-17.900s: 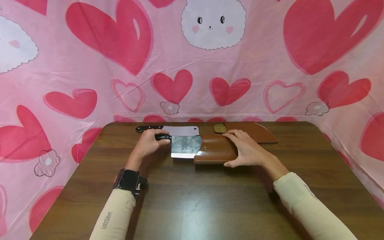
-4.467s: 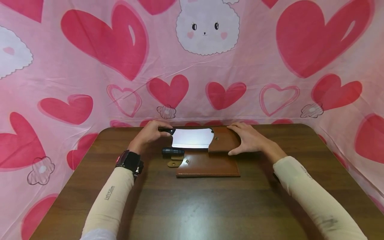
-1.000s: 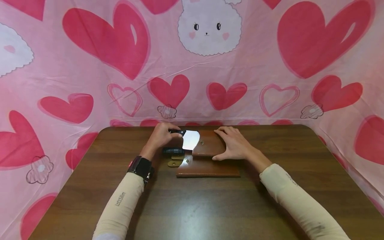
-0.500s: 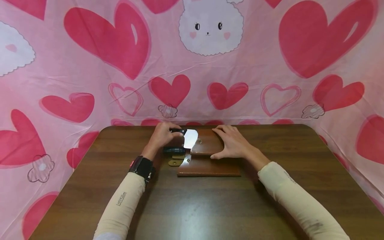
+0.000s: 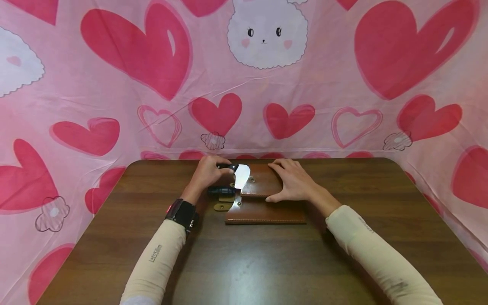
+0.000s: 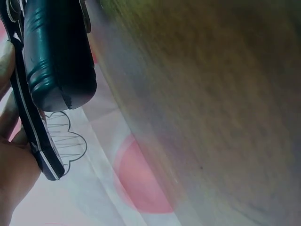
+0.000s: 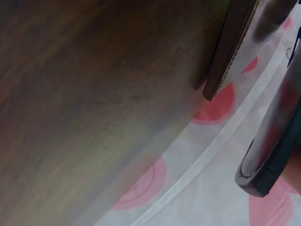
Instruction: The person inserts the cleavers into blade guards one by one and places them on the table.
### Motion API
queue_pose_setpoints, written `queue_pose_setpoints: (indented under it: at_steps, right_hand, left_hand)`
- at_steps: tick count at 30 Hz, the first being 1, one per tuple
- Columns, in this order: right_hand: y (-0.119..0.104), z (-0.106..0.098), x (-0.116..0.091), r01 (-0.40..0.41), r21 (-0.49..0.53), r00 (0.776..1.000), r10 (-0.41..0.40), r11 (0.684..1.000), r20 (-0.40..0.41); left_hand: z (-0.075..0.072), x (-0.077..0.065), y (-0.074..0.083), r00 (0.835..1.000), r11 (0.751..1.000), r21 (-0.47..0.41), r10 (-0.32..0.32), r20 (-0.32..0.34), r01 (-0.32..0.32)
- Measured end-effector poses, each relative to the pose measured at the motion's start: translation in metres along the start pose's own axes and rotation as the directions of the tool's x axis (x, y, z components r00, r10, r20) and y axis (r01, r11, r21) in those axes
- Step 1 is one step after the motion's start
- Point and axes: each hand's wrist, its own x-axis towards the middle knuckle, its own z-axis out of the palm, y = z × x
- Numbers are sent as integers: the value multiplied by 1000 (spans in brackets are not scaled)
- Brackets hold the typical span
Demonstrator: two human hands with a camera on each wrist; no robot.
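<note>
My left hand [image 5: 207, 173] grips the black riveted handle of a cleaver [image 5: 242, 176] near the table's back edge. Only a short shiny stretch of its blade shows; the rest is hidden inside a brown leather sheath [image 5: 263, 182]. Thumb on the near edge and fingers on the far one, my right hand [image 5: 293, 180] holds that sheath at its right end. In the left wrist view the cleaver's handle [image 6: 30, 108] slants along my fingers, beside a second, rounded black handle [image 6: 61, 52]. The right wrist view shows the held sheath [image 7: 273, 141] at its right side.
Just in front lies a second brown sheath [image 5: 267, 214] with a cleaver in it, its black handle [image 5: 221, 190] pointing left and a snap strap [image 5: 221, 207] beside it. Pink heart-patterned cloth [image 5: 289, 84] hangs right behind the wooden table [image 5: 244, 262].
Since 17.9 s ago the dark-bladed cleaver has gone into its sheath and now lies in front. The shiny cleaver's blade has slid deeper into the other sheath, slightly further in the last second.
</note>
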Motion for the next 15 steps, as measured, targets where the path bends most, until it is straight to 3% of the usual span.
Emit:
queue_pose_setpoints:
  at_steps: [15]
  right_hand:
    - [-2,-2,3,6,-13,1000,-7,1000,-13]
  left_hand:
    - [1,-1,3,1000,1000,-21,16,-8,-16]
